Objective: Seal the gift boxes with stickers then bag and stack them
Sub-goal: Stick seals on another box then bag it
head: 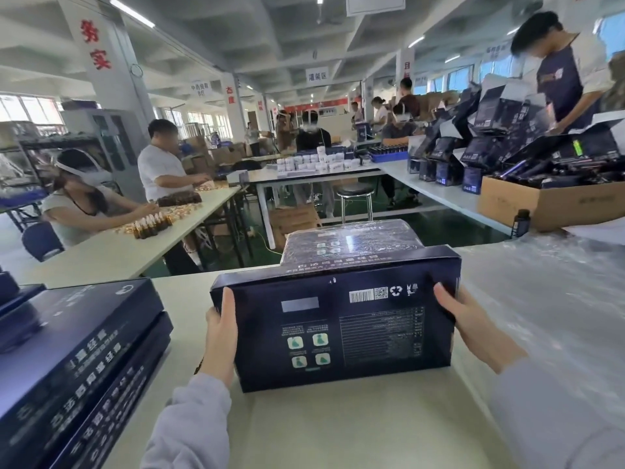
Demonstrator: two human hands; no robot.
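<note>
A dark navy gift box [338, 319] is held tilted above the pale table [338, 431], its printed back with barcode facing me. My left hand [220, 336] grips its left edge, thumb on the face. My right hand [470, 323] grips the right edge, thumb over the front. Just behind it sits a stack of bagged boxes [351, 242] wrapped in shiny clear plastic. A stack of unbagged navy boxes [74, 360] lies at my left.
Clear plastic bags [554, 292] cover the table at right. A cardboard carton [548, 201] full of dark boxes stands at the far right, with a small dark bottle [521, 223] beside it. A metal stool [355, 198] and other workers at tables are beyond.
</note>
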